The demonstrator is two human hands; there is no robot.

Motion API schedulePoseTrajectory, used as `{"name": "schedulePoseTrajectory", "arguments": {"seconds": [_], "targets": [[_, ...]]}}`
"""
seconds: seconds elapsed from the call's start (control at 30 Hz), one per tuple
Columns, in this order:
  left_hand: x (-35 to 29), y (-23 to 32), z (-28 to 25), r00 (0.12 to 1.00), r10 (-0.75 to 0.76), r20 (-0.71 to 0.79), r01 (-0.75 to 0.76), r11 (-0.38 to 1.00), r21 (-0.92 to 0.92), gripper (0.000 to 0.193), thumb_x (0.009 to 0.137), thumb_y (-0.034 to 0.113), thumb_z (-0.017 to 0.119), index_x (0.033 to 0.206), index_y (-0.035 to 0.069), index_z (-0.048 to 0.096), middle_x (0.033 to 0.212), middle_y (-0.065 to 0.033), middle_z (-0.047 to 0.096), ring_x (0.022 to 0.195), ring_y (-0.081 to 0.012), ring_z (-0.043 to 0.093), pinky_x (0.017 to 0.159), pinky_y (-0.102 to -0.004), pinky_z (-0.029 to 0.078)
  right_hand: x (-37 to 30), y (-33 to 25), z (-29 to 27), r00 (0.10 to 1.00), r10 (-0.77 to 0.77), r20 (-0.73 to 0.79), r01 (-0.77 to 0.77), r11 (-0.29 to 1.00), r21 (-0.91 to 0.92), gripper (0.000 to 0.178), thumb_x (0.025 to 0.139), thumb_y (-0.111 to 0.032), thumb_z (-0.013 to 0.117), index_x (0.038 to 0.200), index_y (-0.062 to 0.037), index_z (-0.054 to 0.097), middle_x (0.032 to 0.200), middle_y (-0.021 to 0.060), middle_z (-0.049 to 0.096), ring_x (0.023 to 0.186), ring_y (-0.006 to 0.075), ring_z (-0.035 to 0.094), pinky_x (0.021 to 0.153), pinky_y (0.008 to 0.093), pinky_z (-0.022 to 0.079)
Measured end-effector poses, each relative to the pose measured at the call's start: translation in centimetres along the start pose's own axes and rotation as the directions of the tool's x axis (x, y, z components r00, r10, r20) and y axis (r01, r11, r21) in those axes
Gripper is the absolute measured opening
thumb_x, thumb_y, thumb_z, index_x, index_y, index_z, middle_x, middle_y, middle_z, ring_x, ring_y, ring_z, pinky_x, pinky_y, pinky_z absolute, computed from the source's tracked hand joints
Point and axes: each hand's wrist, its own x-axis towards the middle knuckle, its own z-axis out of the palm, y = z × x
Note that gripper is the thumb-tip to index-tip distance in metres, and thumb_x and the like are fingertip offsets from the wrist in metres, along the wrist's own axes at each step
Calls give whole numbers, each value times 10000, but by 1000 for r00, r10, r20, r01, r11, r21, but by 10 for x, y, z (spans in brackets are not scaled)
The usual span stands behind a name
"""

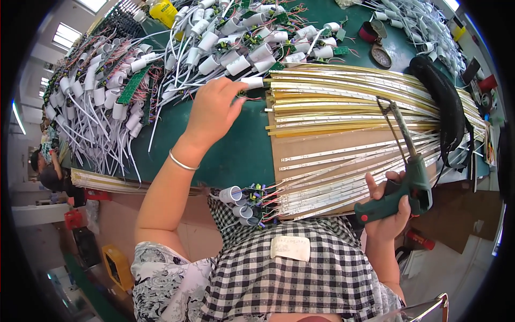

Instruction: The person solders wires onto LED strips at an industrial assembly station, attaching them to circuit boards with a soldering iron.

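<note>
My left hand [214, 107], a bracelet on its wrist, reaches over the green bench. Its fingers are closed at a white cylindrical cap [252, 82] with thin reddish wires, beside the ends of a stack of yellow-edged LED strips [343, 96]. My right hand [389, 214] is wrapped round the handle of a dark green soldering gun [414, 185], its long metal tip pointing up and away over the strips. Below the stack lie more white LED strips [322, 185] on brown cardboard [300, 145]. Red wires join their near ends to small circuit boards [260, 198] and white caps [232, 194].
Heaps of white caps with cables and boards cover the far bench [230, 53] and its left side [102, 102]. A yellow bottle [162, 12] stands far left. A small round tin [380, 56] sits far right. A black cloth bundle [442, 99] lies across the strips.
</note>
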Motion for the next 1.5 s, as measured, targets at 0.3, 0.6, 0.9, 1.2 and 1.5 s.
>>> {"name": "schedulePoseTrajectory", "arguments": {"seconds": [0.3, 0.6, 0.9, 1.2, 1.5], "targets": [[93, 13, 50, 972, -230, -48, 235, 932, 277, 222, 843, 255, 653, 992, 97, 601, 742, -34, 666, 727, -254, 642, 649, -352, 482, -4, -3, 15, 996, -57, 72, 60, 998, -30, 502, 905, -308, 525, 1311, -51, 382, 1185, 122, 532, 731, 168, 545, 1040, 567, 374], [57, -21, -3, 823, -552, 134, 209, 74, -975, 369, 859, 102, 665, 1174, 23, 491, 977, -88, 650, 875, -201, 631, 856, -303, 457, -8, -1, -4, 998, -31, -49, 29, 999, -38, 510, 907, -329, 515, 1319, -59, 384, 1182, 124, 531, 729, 169, 551, 1018, 559, 397], [-2, 47, -67, 865, -260, 430, 502, 444, -742, 89, 809, 102, 676, 867, 60, 623, 771, -35, 625, 756, -163, 598, 853, -317, 433, -6, 3, 1, 998, 43, 50, -38, 995, -91, 554, 880, -358, 553, 1319, -62, 390, 1162, 114, 533, 717, 169, 550, 1000, 529, 431], [-56, 99, -13, 865, -262, 428, 418, 849, -324, 73, 798, 163, 684, 807, 120, 626, 737, 15, 599, 700, -186, 549, 802, -366, 300, -45, -10, -14, 900, 420, 113, -369, 875, -314, 638, 831, -337, 646, 1239, 102, 429, 939, 137, 603, 768, 186, 626, 766, 374, 550], [-57, 101, -7, 912, -195, 361, 295, 923, -247, 86, 781, 155, 695, 820, 131, 623, 755, 25, 577, 788, -169, 540, 849, -387, 282, -41, -16, -23, 840, 422, 342, -52, 689, -723, 238, 847, -163, 572, 1008, 11, 584, 786, 89, 644, 701, 204, 642, 714, 365, 522]]}}
